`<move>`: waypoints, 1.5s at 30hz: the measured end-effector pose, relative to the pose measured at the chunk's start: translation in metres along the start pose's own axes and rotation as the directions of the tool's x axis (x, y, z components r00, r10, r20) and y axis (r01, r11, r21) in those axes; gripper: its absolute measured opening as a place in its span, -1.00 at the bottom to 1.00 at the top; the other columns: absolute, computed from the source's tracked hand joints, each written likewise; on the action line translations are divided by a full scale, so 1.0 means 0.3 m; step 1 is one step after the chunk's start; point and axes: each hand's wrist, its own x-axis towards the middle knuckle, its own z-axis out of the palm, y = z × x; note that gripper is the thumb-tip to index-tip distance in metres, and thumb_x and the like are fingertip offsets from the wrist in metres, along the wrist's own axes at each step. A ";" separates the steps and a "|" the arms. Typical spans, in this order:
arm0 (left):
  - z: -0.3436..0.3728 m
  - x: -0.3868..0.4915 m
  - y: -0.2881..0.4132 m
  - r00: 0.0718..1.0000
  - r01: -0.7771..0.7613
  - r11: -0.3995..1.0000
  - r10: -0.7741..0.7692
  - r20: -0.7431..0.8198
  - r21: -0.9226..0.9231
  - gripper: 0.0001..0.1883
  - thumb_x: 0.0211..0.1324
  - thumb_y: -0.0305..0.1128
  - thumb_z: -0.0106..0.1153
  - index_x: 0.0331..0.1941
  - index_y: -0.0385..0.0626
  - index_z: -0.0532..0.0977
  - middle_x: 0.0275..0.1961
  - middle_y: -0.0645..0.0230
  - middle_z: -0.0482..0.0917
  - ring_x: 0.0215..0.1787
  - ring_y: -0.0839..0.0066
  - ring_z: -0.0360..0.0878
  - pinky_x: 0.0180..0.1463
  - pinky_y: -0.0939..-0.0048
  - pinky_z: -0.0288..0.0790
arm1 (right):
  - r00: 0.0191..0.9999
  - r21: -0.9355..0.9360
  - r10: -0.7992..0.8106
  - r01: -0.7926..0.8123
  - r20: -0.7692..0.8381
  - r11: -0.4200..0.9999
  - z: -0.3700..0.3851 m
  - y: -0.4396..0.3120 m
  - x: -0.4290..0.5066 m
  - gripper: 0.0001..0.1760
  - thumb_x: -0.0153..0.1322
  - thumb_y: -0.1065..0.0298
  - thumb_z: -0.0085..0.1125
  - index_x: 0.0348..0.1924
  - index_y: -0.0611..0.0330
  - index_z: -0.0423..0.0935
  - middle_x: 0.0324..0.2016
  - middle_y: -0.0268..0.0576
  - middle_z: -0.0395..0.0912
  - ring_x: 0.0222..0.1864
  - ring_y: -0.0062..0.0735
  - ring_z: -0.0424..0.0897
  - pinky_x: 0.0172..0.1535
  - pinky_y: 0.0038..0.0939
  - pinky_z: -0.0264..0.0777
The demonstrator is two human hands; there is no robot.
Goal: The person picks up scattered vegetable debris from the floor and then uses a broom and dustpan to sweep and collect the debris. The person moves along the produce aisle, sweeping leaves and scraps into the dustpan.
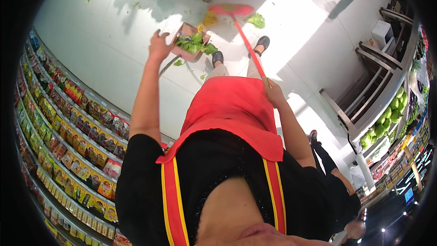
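Observation:
My right hand [274, 93] grips the red pole of a broom [248, 42]. Out on the floor, the broom's red head [228, 9] is blurred, with wilted yellow leaves [207, 21] beside it. My left hand [159, 45] is raised with fingers apart and nothing seen in it. It appears next to an open brown cardboard box [189, 55] near my feet. Green leaves [191, 43] fill part of this box and hang over its edge. A dark strip or handle [169, 65] runs from the box towards my left forearm, which hides its far end.
Loose leaves [256, 20] lie scattered on the pale tiled floor [112, 44]. Shelves of packaged goods [78, 123] line my left. On my right stands a produce stand with green vegetables [385, 116] and metal frames. A person [324, 157] stands behind on the right.

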 end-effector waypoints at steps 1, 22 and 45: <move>-0.063 -0.057 -0.034 0.984 -0.113 0.994 0.111 -0.140 -0.010 -0.44 -0.12 -0.20 0.39 0.06 0.09 0.50 0.33 0.07 0.26 0.30 0.02 0.26 0.29 0.11 0.26 | 0.995 0.050 0.091 -0.093 0.041 0.994 -0.011 0.004 -0.070 -0.51 0.49 -0.01 -0.02 0.07 0.20 0.45 -0.66 -0.10 0.40 -0.65 -0.37 0.36 -0.53 -0.34 0.29; 0.079 -0.593 -0.349 0.821 0.540 0.609 -0.533 0.204 -0.581 -0.76 0.03 -0.27 0.25 -0.41 -0.25 0.52 -0.71 0.38 0.43 -0.77 0.58 0.34 -0.70 0.43 0.21 | 0.815 -0.074 0.114 -0.088 0.568 0.993 0.326 -0.068 -0.312 -0.50 0.49 0.17 -0.16 0.27 0.08 0.23 -0.28 0.06 0.58 -0.26 -0.08 0.60 -0.17 -0.13 0.45; 0.101 -0.585 -0.379 0.894 0.419 0.672 -0.421 0.150 -0.611 -0.86 0.05 -0.44 0.11 -0.34 -0.25 0.53 -0.72 0.45 0.35 -0.79 0.64 0.26 -0.74 0.50 0.18 | 0.994 -0.026 0.094 -0.092 0.061 0.995 0.646 0.196 -0.256 -0.29 0.43 0.29 -0.18 0.37 0.23 -0.23 -0.26 0.27 0.55 -0.38 0.01 0.62 -0.32 -0.12 0.49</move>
